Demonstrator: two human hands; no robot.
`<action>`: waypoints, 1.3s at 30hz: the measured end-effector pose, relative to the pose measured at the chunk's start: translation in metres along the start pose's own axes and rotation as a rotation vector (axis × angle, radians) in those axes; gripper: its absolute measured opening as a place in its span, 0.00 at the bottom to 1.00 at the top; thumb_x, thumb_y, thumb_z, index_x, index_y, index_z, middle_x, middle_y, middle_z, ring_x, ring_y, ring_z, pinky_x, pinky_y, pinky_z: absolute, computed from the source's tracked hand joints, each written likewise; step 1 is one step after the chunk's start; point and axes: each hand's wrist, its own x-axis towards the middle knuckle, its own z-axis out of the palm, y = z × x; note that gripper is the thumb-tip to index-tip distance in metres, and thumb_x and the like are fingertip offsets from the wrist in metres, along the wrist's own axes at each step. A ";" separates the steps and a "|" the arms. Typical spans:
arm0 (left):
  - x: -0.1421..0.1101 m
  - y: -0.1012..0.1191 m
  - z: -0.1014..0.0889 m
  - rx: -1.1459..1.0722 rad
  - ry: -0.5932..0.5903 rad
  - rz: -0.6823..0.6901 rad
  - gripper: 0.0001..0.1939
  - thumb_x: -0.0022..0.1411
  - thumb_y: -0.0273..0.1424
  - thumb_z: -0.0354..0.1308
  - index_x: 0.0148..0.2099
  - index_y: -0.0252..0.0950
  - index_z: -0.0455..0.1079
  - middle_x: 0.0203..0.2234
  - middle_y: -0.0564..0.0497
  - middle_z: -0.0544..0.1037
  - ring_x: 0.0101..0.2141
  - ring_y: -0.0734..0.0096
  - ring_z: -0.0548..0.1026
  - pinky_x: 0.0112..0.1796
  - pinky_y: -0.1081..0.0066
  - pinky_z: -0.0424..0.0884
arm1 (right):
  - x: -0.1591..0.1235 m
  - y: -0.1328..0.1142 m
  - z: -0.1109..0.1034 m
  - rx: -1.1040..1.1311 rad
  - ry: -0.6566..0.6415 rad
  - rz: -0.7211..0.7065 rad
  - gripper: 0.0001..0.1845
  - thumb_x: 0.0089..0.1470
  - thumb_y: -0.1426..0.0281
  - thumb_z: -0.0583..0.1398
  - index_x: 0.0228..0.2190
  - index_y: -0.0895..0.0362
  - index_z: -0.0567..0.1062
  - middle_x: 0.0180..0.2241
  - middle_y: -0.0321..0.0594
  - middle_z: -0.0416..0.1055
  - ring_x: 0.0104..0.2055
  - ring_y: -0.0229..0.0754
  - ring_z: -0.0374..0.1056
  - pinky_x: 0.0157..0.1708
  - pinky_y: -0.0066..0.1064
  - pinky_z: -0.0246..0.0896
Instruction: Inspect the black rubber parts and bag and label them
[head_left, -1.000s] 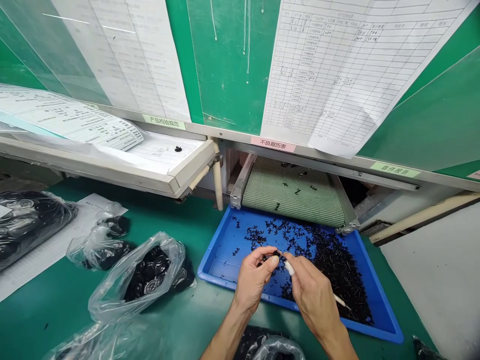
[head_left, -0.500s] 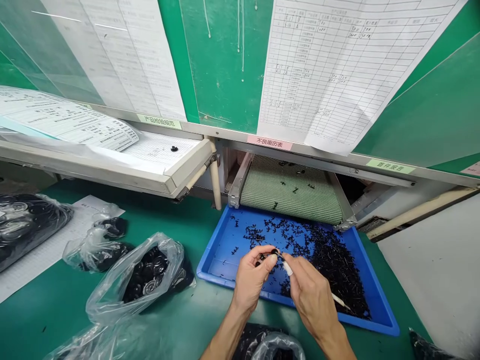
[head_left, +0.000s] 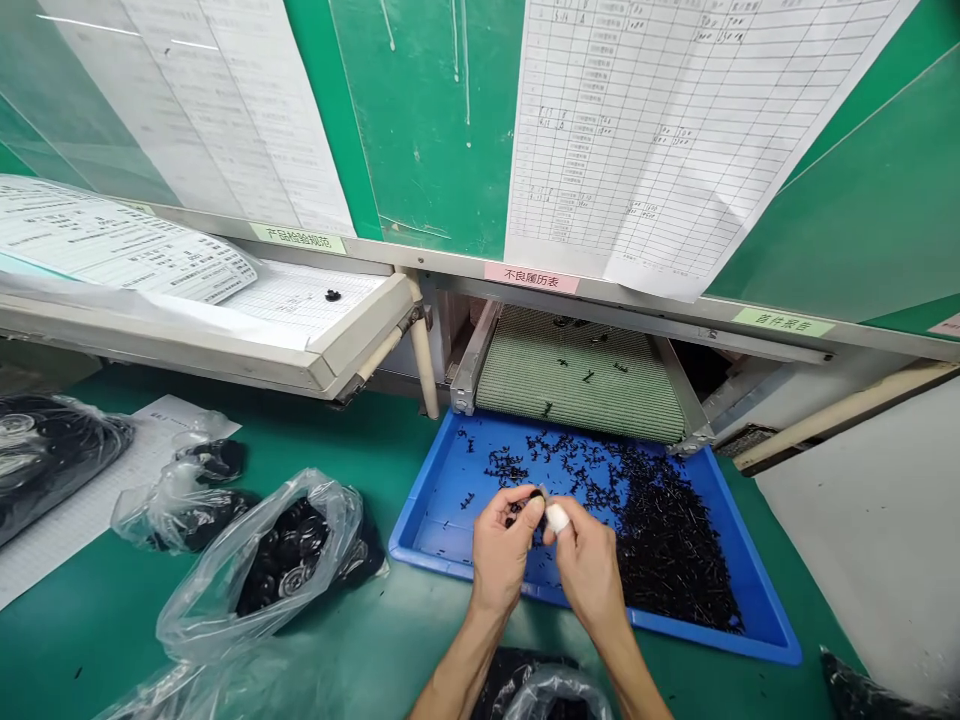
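My left hand is closed in a pinch on a small round black part, over the near side of a blue tray. More small dark parts show between its fingers. Close against it, my right hand is closed too, with a white wrap on the thumb. At its fingertips a thin greyish sliver shows beside the black part; the pale handle of the slim tool is hidden now. Small black pieces lie heaped in the tray's right side and scattered over its left.
A mesh conveyor belt ends above the tray's far edge. At left stand an open plastic bag of round black parts and several tied bags. Another bag sits below my wrists. A shelf with papers juts out at upper left.
My right hand has turned and moved left, close to my left hand. The tool's pale handle, visible behind the right hand before, no longer shows. The view has shifted slightly.
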 end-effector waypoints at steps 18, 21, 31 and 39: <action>0.016 -0.021 -0.023 -0.576 -0.009 -0.438 0.10 0.49 0.26 0.64 0.35 0.30 0.70 0.27 0.51 0.70 0.19 0.84 0.58 0.13 0.84 0.50 | 0.256 0.048 -0.086 -0.570 0.079 0.116 0.13 0.61 0.72 0.53 0.44 0.61 0.73 0.44 0.48 0.71 0.46 0.45 0.68 0.46 0.37 0.62; 0.012 -0.026 -0.028 -0.587 0.017 -0.504 0.10 0.51 0.30 0.65 0.33 0.31 0.70 0.25 0.52 0.69 0.18 0.84 0.58 0.13 0.84 0.49 | 0.293 0.049 -0.081 -0.555 0.066 0.155 0.16 0.60 0.65 0.57 0.47 0.60 0.70 0.48 0.45 0.69 0.46 0.44 0.67 0.46 0.43 0.65; 0.011 -0.011 -0.016 -0.432 -0.059 -0.358 0.22 0.44 0.41 0.71 0.37 0.31 0.73 0.28 0.50 0.71 0.20 0.85 0.58 0.14 0.84 0.48 | 0.186 0.011 -0.067 -0.384 -0.149 -0.147 0.16 0.56 0.80 0.54 0.41 0.55 0.76 0.42 0.39 0.72 0.45 0.37 0.68 0.47 0.27 0.59; -0.010 0.010 0.003 -0.340 -0.315 -0.252 0.21 0.52 0.42 0.66 0.40 0.30 0.72 0.18 0.57 0.62 0.18 0.86 0.52 0.17 0.81 0.42 | 0.025 -0.020 -0.054 0.035 -0.290 -0.384 0.18 0.57 0.78 0.52 0.43 0.51 0.76 0.34 0.38 0.69 0.35 0.37 0.67 0.35 0.27 0.64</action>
